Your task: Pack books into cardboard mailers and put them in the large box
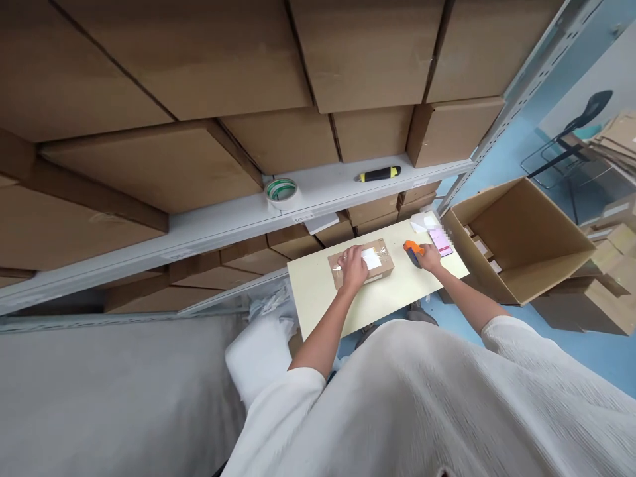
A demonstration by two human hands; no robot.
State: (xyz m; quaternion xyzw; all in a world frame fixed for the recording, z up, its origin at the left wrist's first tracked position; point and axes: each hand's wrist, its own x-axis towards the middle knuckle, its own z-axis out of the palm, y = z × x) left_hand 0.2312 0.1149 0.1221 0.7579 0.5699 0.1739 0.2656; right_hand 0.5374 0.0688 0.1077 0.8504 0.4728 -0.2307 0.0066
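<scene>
Many brown cardboard boxes (124,165) fill the grey metal shelving (213,222) beyond and left of the pale yellow rectangular tabletop (318,298). A puffy white plastic bundle (258,358) sits just left of the tabletop; a white tape roll with a green core (281,191) stands on the shelf beyond it. On the tabletop's left half, the left hand (352,266) lies on a taped brown parcel with a white label (382,255), fingers loosely spread, not closed round it. A yellow-and-black cutter (380,174) lies on the shelf beyond. Toward the tabletop's right end, the right hand (430,258) grips an orange-and-dark-blue handheld tool (413,252), near a pink-screened phone (440,240). Right of the tabletop stands a large open brown carton (527,232).
</scene>
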